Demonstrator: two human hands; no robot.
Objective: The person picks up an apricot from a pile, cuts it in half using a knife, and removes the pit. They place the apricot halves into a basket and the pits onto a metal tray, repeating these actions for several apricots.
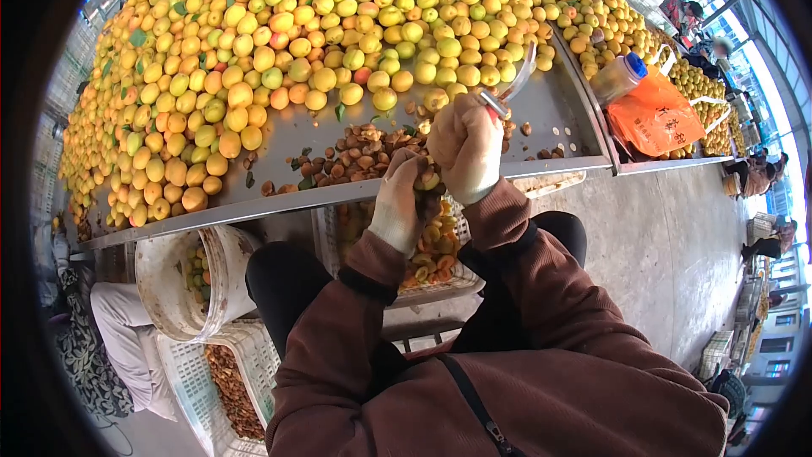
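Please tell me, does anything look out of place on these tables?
Slightly: the orange bag and blue-lidded jar on the neighbouring table. They look odd because they sit beside loose yellow fruit and seem unrelated to it.

Metal table [554, 101], loaded surface
Yellow fruit [254, 34] heaped at far side and left; brown pits [359, 155] piled along the near edge.

Fruit [279, 17] yellow, orange, some green, few blushed red. Pits [359, 152] brown. Bench [541, 110] grey. Knife blade [522, 76] silvery. Gloves [478, 156] cream. Jacket [575, 398] brown, cuffs [366, 286] black. Bag [647, 123] orange, dark lettering [674, 121]. Jar lid [636, 65] blue. Bucket [173, 267] white, brown-smeared. Nearby clothing [93, 368] dark, leaf-patterned.
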